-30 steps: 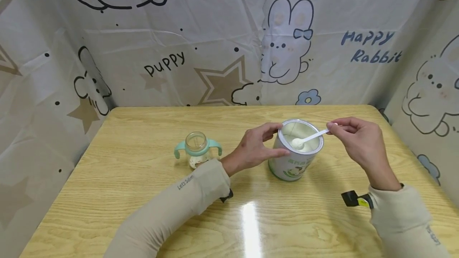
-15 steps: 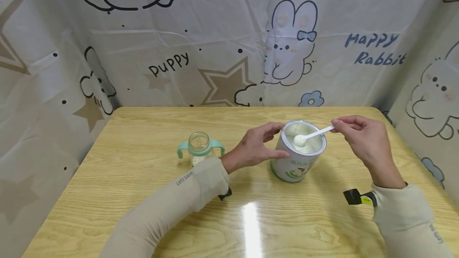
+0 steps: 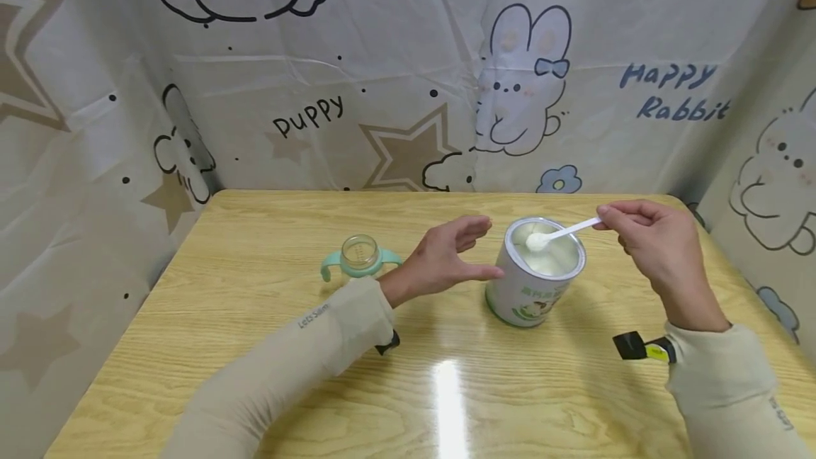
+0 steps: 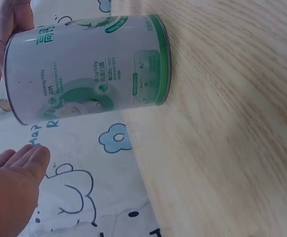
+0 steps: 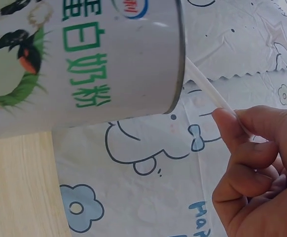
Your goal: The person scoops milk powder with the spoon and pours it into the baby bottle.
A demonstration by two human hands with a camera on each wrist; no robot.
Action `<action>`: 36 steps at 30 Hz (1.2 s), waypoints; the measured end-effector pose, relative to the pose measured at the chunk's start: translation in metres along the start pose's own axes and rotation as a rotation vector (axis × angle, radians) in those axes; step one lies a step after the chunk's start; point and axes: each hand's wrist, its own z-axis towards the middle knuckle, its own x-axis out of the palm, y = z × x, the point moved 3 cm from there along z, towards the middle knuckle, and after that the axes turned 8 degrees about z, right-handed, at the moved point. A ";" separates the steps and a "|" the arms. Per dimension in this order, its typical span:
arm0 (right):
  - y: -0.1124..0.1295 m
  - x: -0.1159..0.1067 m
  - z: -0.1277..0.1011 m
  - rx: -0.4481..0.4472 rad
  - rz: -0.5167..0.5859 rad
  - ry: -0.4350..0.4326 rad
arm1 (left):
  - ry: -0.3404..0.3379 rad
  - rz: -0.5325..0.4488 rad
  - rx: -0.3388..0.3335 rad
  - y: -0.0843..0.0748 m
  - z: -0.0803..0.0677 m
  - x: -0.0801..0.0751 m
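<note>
Head view: a white scoop (image 3: 561,234) is being pinched by its handle in the right hand (image 3: 650,246), right of centre.
Can (image 3: 537,269): standing mid-table, open, powder inside.
Left hand (image 3: 446,261): fingers spread beside the can, gripping nothing.
Advice: the scoop is best being kept level over the opening.

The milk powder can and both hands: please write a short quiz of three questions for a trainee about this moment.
1. True or false: the left hand grips the milk powder can.
2. What does the right hand pinch? A) the baby bottle B) the white scoop C) a lid
3. Fill in: the bowl of the scoop is over the open ____.

Key
1. False. The hand is open beside the can; the left wrist view shows a gap.
2. B. The baby bottle stands alone, farther left on the table.
3. Can.
</note>
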 end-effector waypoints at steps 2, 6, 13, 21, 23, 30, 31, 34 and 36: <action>0.002 -0.001 0.000 -0.005 0.020 -0.003 | -0.004 -0.003 0.000 0.000 -0.001 -0.003; 0.005 0.000 0.000 -0.007 0.054 -0.003 | -0.007 -0.025 -0.011 0.001 -0.005 -0.010; 0.014 0.003 0.001 0.013 0.072 0.003 | -0.027 -0.051 -0.023 0.002 -0.011 -0.023; 0.021 0.009 0.001 0.025 0.129 0.016 | -0.053 -0.072 -0.033 0.003 -0.021 -0.038; 0.023 0.011 0.001 0.019 0.158 0.023 | -0.057 -0.068 -0.031 0.004 -0.023 -0.042; 0.030 0.025 0.001 -0.002 0.207 0.044 | -0.072 -0.060 -0.048 0.007 -0.029 -0.052; 0.031 0.027 0.001 -0.010 0.208 0.044 | -0.074 -0.059 -0.049 0.007 -0.031 -0.054; 0.034 0.032 0.001 -0.023 0.212 0.043 | -0.078 -0.051 -0.056 0.009 -0.034 -0.058; 0.036 0.036 0.001 -0.021 0.213 0.047 | -0.080 -0.048 -0.062 0.011 -0.037 -0.061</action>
